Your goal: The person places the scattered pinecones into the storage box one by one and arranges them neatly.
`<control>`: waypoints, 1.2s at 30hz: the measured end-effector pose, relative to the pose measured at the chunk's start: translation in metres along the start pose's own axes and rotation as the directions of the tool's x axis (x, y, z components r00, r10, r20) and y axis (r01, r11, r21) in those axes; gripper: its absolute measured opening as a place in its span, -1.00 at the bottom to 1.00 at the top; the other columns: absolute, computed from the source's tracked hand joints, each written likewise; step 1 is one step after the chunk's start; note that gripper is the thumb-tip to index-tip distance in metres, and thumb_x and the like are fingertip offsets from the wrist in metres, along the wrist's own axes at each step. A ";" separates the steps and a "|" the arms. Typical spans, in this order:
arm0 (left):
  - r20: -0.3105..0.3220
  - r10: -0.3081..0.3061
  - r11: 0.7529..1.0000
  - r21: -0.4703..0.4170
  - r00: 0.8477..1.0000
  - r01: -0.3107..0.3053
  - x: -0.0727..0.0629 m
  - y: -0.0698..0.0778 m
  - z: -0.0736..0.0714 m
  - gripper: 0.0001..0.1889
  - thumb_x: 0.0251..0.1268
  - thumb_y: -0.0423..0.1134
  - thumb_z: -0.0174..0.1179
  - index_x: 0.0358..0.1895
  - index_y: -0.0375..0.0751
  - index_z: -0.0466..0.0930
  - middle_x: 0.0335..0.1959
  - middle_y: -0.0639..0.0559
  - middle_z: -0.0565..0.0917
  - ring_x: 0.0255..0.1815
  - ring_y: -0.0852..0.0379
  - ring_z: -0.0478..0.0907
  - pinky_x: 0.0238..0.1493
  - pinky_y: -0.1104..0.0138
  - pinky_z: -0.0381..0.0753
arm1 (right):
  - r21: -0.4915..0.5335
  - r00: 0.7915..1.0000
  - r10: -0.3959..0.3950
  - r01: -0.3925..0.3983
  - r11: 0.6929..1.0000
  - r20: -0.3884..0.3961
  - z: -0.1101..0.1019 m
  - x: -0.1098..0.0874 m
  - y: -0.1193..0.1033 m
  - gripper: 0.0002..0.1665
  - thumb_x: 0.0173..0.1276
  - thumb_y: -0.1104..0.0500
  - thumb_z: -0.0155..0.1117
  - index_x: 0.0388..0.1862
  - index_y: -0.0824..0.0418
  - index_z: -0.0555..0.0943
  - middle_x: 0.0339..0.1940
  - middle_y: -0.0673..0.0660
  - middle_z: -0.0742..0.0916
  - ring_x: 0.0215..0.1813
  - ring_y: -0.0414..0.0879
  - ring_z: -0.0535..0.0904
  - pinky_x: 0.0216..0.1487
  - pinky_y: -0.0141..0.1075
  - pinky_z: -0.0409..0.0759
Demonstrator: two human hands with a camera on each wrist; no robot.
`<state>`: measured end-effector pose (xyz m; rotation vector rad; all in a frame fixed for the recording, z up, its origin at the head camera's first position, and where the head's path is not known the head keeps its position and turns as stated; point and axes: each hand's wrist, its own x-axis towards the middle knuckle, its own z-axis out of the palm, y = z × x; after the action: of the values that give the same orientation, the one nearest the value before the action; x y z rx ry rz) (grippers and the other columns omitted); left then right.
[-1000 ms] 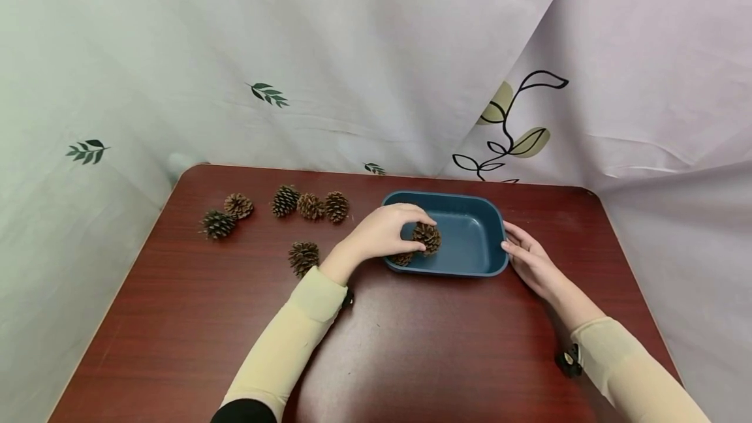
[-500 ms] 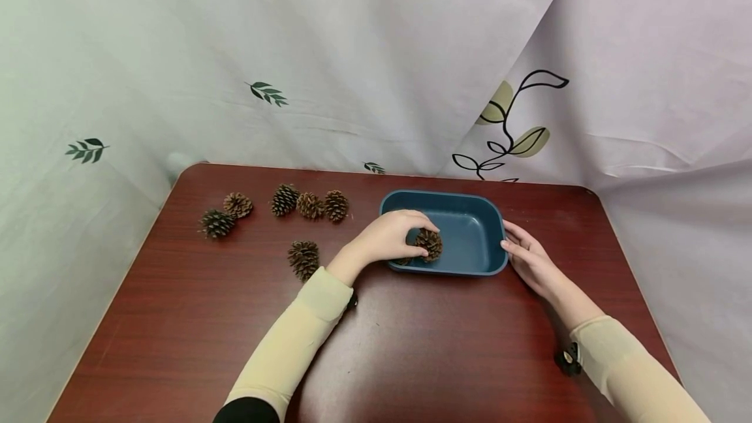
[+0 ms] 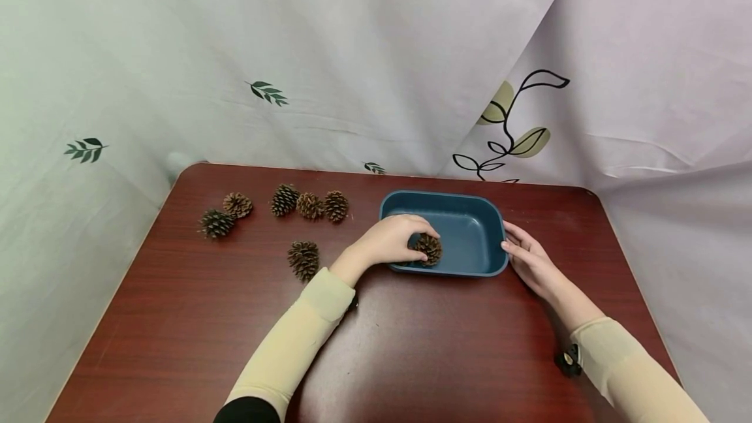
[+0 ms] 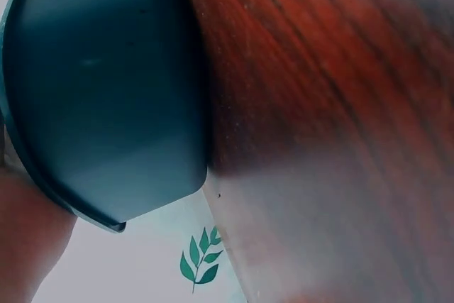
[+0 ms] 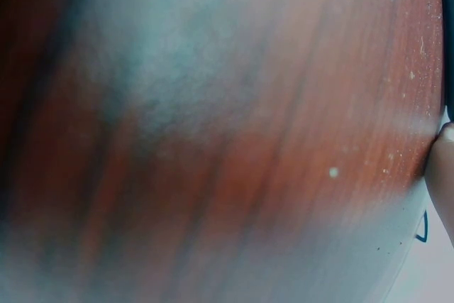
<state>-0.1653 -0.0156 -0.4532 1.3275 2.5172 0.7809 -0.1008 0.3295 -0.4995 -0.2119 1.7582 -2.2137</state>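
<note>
My left hand point(image 3: 395, 239) reaches over the near left part of a blue plastic tray point(image 3: 476, 240), fingers and thumb curved round a brown pine cone point(image 3: 431, 250) low inside it. A second cone beneath that hand is almost wholly hidden. At the tray's right end is my right hand point(image 3: 531, 265), its thumb on the rim and its fingers along the outer wall. The tray's outer side point(image 4: 106, 97) fills much of the left wrist view, while the right wrist view catches one fingertip point(image 5: 443, 161) against the tray's dark edge.
On the reddish wooden table point(image 3: 411, 344), a single pine cone point(image 3: 303, 260) lies just left of my left forearm. Behind it stands a row of three cones point(image 3: 310, 205). Two more, one a dark cone point(image 3: 217, 223), lie farther left. A white patterned cloth point(image 3: 352, 70) hangs behind the table.
My left hand has lowered the pine cone toward the tray's near side, covering most of the other cone there. The right hand and the tray have stayed nearly still.
</note>
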 end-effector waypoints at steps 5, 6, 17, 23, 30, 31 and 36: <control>0.007 0.005 1.000 0.015 1.000 -0.005 0.001 -0.001 0.001 -0.57 0.37 -0.07 0.49 0.27 0.02 0.73 0.29 0.07 0.73 0.39 0.08 0.62 0.47 0.20 0.60 | 0.007 1.000 -0.002 0.002 1.000 0.000 0.000 0.000 0.000 -0.47 0.72 0.38 -0.12 0.55 0.06 0.33 0.38 -0.18 0.64 0.34 -0.38 0.61 0.33 -0.58 0.58; 0.009 0.005 1.000 0.015 1.000 -0.005 0.001 -0.001 0.002 -0.57 0.37 -0.07 0.49 0.26 0.02 0.73 0.29 0.07 0.73 0.39 0.09 0.62 0.47 0.20 0.60 | 0.009 1.000 -0.003 0.003 1.000 0.001 0.000 0.000 0.000 -0.47 0.72 0.38 -0.12 0.54 0.05 0.34 0.37 -0.18 0.65 0.33 -0.38 0.61 0.33 -0.58 0.58; 0.031 -0.016 0.998 0.055 0.999 0.014 0.003 0.000 0.003 -0.57 0.37 -0.05 0.49 0.27 0.07 0.73 0.32 0.11 0.72 0.40 0.13 0.62 0.47 0.21 0.61 | 0.022 1.000 -0.017 0.017 1.000 0.009 0.000 0.001 -0.001 -0.47 0.72 0.40 -0.13 0.52 0.04 0.38 0.37 -0.16 0.66 0.32 -0.37 0.62 0.32 -0.58 0.59; 0.040 -0.014 0.996 0.089 0.999 0.011 0.003 0.000 0.004 -0.57 0.35 -0.02 0.50 0.26 0.11 0.74 0.31 0.15 0.73 0.38 0.16 0.64 0.44 0.22 0.63 | 0.028 1.000 -0.016 0.016 0.999 0.009 0.000 0.001 -0.001 -0.48 0.72 0.40 -0.13 0.50 0.03 0.39 0.37 -0.16 0.65 0.33 -0.37 0.61 0.32 -0.58 0.58; 0.059 -0.005 0.997 0.076 0.998 0.001 0.002 0.000 0.003 -0.58 0.35 -0.02 0.50 0.24 0.12 0.75 0.28 0.17 0.74 0.32 0.17 0.67 0.37 0.22 0.67 | 0.025 1.000 -0.021 0.021 0.999 0.011 0.000 0.000 -0.001 -0.47 0.72 0.40 -0.13 0.51 0.03 0.38 0.38 -0.18 0.65 0.35 -0.39 0.60 0.33 -0.58 0.58; 0.062 -0.006 0.997 0.076 0.998 0.001 0.002 -0.001 0.003 -0.59 0.34 -0.02 0.50 0.24 0.13 0.75 0.27 0.18 0.74 0.31 0.17 0.68 0.36 0.23 0.68 | 0.023 1.000 -0.021 0.021 1.000 0.012 0.000 0.000 -0.001 -0.47 0.72 0.40 -0.13 0.52 0.03 0.38 0.38 -0.18 0.64 0.35 -0.39 0.59 0.33 -0.59 0.57; 0.072 -0.011 0.998 0.063 0.997 0.006 0.001 -0.001 0.002 -0.58 0.36 -0.04 0.49 0.25 0.12 0.74 0.28 0.17 0.73 0.31 0.15 0.68 0.35 0.21 0.69 | 0.019 1.000 -0.021 0.021 1.000 0.011 0.001 0.000 -0.001 -0.46 0.72 0.39 -0.13 0.53 0.04 0.37 0.40 -0.19 0.64 0.37 -0.40 0.58 0.34 -0.59 0.57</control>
<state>-0.1660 -0.0142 -0.4548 1.3381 2.5078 0.6453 -0.1005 0.3293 -0.4984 -0.2388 1.7362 -2.2383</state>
